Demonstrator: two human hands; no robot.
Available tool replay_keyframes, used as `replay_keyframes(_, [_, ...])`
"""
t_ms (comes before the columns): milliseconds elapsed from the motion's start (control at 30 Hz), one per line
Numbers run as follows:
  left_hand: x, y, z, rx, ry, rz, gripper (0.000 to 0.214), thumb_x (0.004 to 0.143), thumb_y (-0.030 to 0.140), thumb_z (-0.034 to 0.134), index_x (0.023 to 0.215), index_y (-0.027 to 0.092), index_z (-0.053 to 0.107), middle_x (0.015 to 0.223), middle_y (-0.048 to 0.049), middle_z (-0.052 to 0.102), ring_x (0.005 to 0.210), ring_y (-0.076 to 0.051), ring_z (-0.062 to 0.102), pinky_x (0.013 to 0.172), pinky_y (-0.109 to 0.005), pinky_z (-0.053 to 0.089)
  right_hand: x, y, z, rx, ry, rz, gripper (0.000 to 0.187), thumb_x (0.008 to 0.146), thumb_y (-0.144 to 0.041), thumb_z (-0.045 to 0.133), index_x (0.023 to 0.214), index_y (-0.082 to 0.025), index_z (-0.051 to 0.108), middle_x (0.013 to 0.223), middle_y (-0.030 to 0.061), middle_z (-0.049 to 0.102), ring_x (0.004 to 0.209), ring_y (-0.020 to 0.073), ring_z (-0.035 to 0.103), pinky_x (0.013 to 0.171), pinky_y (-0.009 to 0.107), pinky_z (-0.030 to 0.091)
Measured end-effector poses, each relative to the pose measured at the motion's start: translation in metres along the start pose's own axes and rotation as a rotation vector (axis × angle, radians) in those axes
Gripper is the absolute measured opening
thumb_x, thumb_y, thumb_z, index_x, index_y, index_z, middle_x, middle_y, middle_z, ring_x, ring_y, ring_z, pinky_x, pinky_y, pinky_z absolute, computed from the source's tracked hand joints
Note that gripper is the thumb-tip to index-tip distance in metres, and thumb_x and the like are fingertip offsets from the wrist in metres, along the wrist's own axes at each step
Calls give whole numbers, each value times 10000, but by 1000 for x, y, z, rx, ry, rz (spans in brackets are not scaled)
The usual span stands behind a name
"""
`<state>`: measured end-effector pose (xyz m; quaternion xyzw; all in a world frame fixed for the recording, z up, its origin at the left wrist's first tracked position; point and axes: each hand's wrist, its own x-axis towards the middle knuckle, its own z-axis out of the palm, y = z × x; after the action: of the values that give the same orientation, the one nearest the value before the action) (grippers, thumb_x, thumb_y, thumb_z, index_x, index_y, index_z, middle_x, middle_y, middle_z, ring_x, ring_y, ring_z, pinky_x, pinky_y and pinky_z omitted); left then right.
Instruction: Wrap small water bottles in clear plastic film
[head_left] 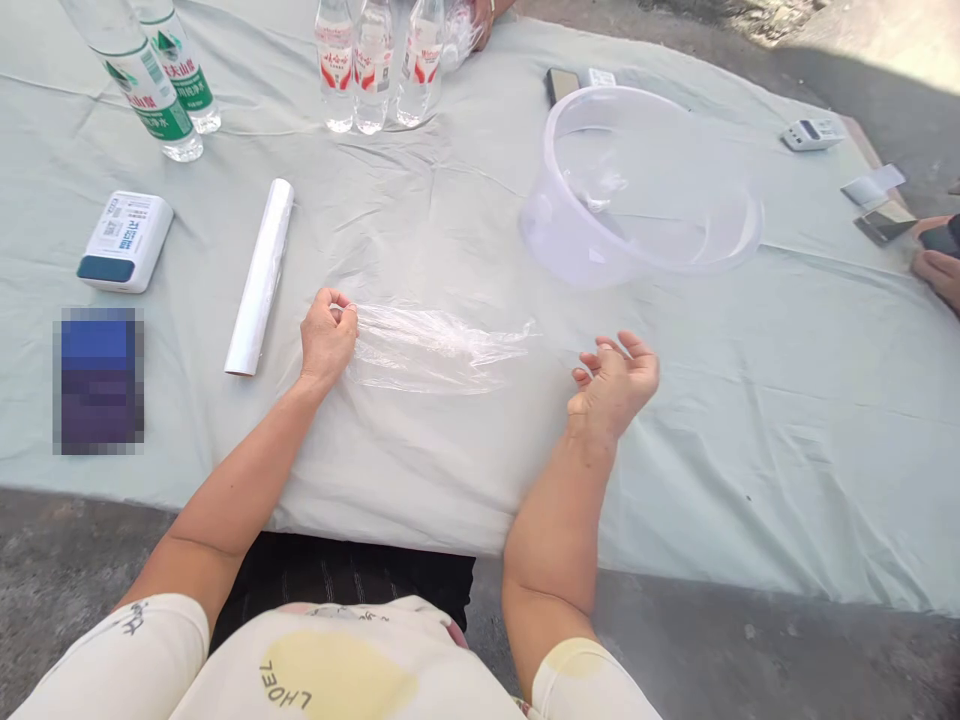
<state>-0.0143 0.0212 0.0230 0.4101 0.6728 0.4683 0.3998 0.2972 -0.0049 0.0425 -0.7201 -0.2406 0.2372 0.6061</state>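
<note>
A thin, clear plastic bag (442,345) lies crumpled and stretched sideways over the cloth in front of me. My left hand (330,335) is closed, pinching its left end between thumb and fingers. To the right of the bag's loose end, my right hand (615,380) hovers with fingers loosely bent and apart, and nothing shows in it. Just left of my left hand lies a white plastic roll (259,280) with a cardboard core. Beyond my right hand stands a translucent round basin (577,235) with crumpled clear plastic (596,188) inside.
Green-labelled water bottles (154,105) and several red-labelled bottles (373,70) stand at the back. A white device (126,240) and a blurred-out item (98,380) lie left. Other people's hands show at the top (484,22) and right edge (937,265). A small white device (812,134) sits far right.
</note>
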Motion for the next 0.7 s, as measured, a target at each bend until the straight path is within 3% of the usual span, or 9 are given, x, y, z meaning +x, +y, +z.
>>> replay_keyframes(67, [0, -1, 0, -2, -11, 2, 133, 809, 169, 593, 807, 250, 488, 547, 68, 532, 425, -105, 426, 437, -234, 273, -11, -9, -5, -5, 59, -197, 250, 789, -290, 537, 1037, -274, 513, 1048, 26, 629, 732, 124, 628, 583, 261, 508])
replay_keyframes(100, [-1, -1, 0, -4, -14, 6, 138, 805, 163, 596, 802, 251, 490, 546, 67, 533, 425, -106, 427, 435, -236, 272, -20, -14, -5, -24, -5, -314, 235, 827, -330, 548, 1056, -284, 523, 1045, 33, 636, 782, 155, 651, 644, 308, 541])
replay_keyframes(167, [-1, -1, -1, -9, -17, 18, 144, 803, 157, 597, 793, 252, 489, 539, 65, 523, 442, -116, 457, 440, -238, 278, -43, -24, 2, -136, -302, -561, 308, 849, -404, 623, 1137, -314, 561, 1117, 57, 657, 969, 233, 677, 803, 416, 567])
replay_keyframes(233, [-1, 0, -1, -16, -18, 22, 151, 807, 153, 595, 787, 253, 484, 529, 66, 507, 466, -125, 489, 453, -238, 287, -61, -30, 15, -334, -679, -779, 451, 796, -408, 738, 1222, -353, 600, 1316, 73, 628, 1225, 310, 603, 976, 511, 512])
replay_keyframes(300, [-1, 1, -2, -25, -20, 12, 159, 811, 147, 594, 780, 252, 478, 521, 68, 496, 474, -129, 497, 465, -239, 291, -66, -32, 32, -525, -982, -892, 427, 789, -335, 760, 1204, -363, 664, 1397, 60, 606, 1323, 343, 541, 1068, 558, 434])
replay_keyframes(400, [0, 2, -3, -16, -35, 5, 161, 821, 143, 585, 771, 250, 477, 520, 67, 504, 466, -130, 472, 478, -247, 286, -47, -33, 61, -574, -1151, -779, 163, 877, -256, 629, 982, -294, 749, 1104, 53, 742, 1082, 282, 681, 1006, 503, 474])
replay_keyframes(467, [-2, 1, -4, 36, -42, 38, 156, 837, 153, 574, 767, 251, 475, 521, 66, 504, 476, -137, 460, 503, -252, 296, -25, -36, 84, -478, -1088, -611, 143, 881, -247, 598, 893, -245, 740, 909, 35, 745, 877, 212, 702, 900, 412, 521])
replay_keyframes(567, [-6, 1, -3, 148, -69, 115, 152, 867, 166, 559, 781, 254, 471, 514, 69, 485, 500, -154, 463, 556, -259, 300, 3, -42, 125, -410, -978, -419, 111, 824, -205, 624, 882, -190, 718, 797, 17, 701, 701, 143, 648, 752, 312, 514])
replay_keyframes(700, [-14, 2, 2, 266, -144, 161, 109, 870, 160, 598, 884, 256, 547, 489, 77, 434, 491, -173, 418, 586, -266, 258, 19, -48, 180, -560, -1006, -436, 97, 818, -189, 617, 840, -168, 710, 686, -7, 641, 565, 99, 535, 652, 270, 443])
